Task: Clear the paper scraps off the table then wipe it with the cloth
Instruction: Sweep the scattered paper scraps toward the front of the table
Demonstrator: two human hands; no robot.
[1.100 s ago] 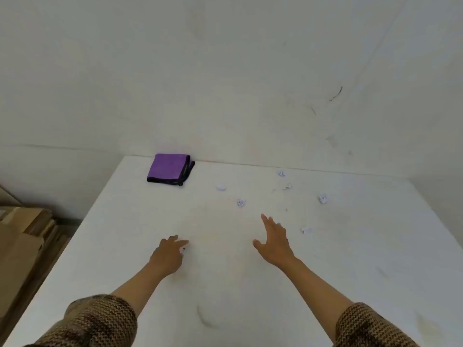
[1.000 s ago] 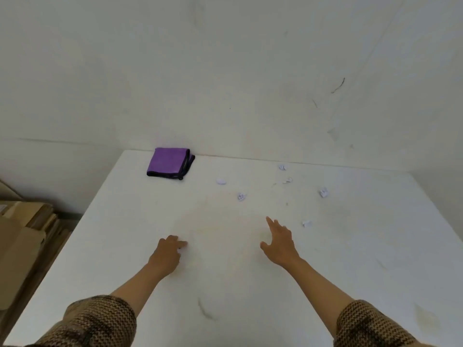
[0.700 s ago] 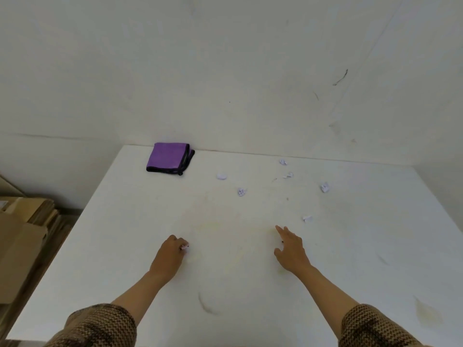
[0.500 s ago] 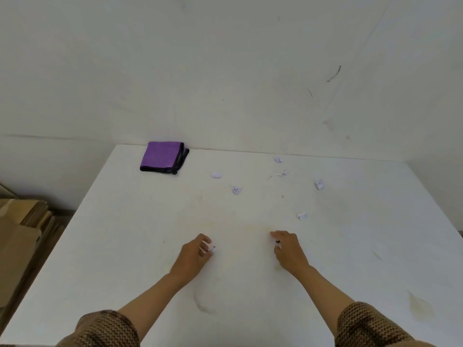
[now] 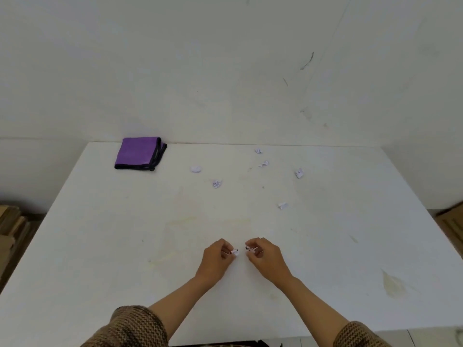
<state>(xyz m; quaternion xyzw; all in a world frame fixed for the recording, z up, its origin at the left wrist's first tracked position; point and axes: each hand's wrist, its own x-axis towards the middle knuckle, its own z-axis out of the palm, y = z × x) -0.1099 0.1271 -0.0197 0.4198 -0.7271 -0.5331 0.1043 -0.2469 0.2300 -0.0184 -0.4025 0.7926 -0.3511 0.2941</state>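
Note:
My left hand pinches a small white paper scrap near the middle front of the white table. Close beside it, my right hand pinches another small scrap with dark print. Several more crumpled scraps lie farther back: one near the cloth, one mid-table, one to the right, and others by the back edge. A folded purple cloth with black trim lies at the back left corner.
White walls close off the table at the back and right. Cardboard stacks stand on the floor to the left, and more cardboard shows at the right. Faint yellowish stains mark the tabletop.
Both hands went from spread flat on the table to pinched shut, each on a scrap, and drew together toward the table's front middle.

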